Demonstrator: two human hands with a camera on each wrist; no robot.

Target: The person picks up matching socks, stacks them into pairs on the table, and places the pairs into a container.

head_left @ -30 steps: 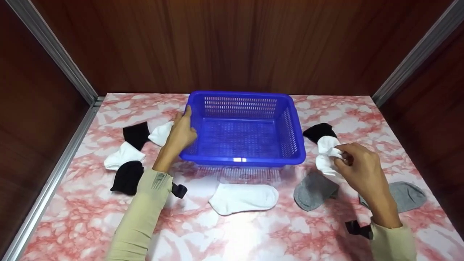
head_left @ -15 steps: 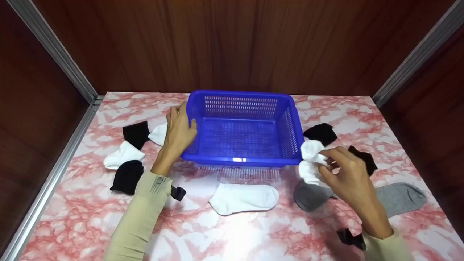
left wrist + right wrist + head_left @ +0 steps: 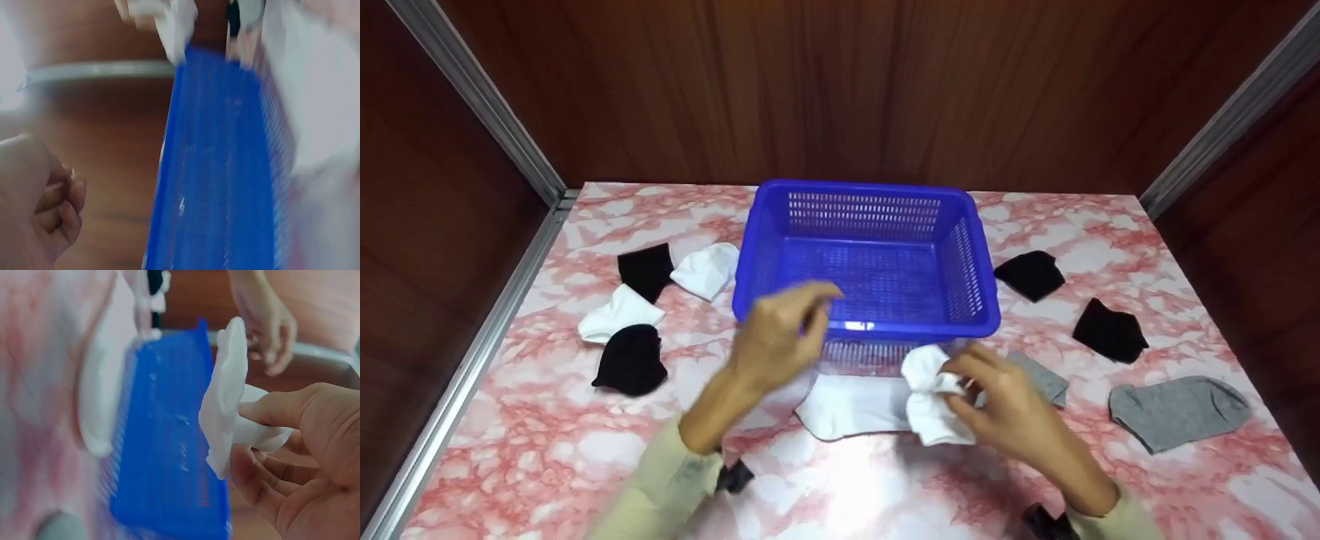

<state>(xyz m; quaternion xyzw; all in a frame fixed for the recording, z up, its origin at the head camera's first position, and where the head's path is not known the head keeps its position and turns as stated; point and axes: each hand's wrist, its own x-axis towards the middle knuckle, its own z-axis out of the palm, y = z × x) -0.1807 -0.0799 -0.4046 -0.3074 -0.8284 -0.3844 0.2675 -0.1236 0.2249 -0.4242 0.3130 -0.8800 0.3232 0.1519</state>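
My right hand (image 3: 1009, 401) pinches a bunched white sock (image 3: 937, 421) between thumb and fingers, lifted in front of the blue basket. The right wrist view shows the same white sock (image 3: 225, 399) at the fingertips. My left hand (image 3: 772, 341), blurred, hovers over the basket's front left corner with loosely curled fingers and nothing in them. The blue plastic basket (image 3: 922, 331) has slotted walls and a bare floor inside. A flat white sock (image 3: 851, 407) lies in front of it, its right end hidden by the held sock. Behind my right hand a grey sock (image 3: 1044, 382) is partly covered.
To the left lie two black socks (image 3: 645, 271) and two white socks (image 3: 706, 271). On the right are two black socks (image 3: 1030, 275) and another grey sock (image 3: 1177, 409). Wood-grain panels (image 3: 862, 90) enclose the marbled red-and-white table (image 3: 547, 450) at the back and sides.
My left hand has let go of the basket's left rim and moved right and nearer. My right hand has carried the white sock leftward and nearer, over the flat white sock.
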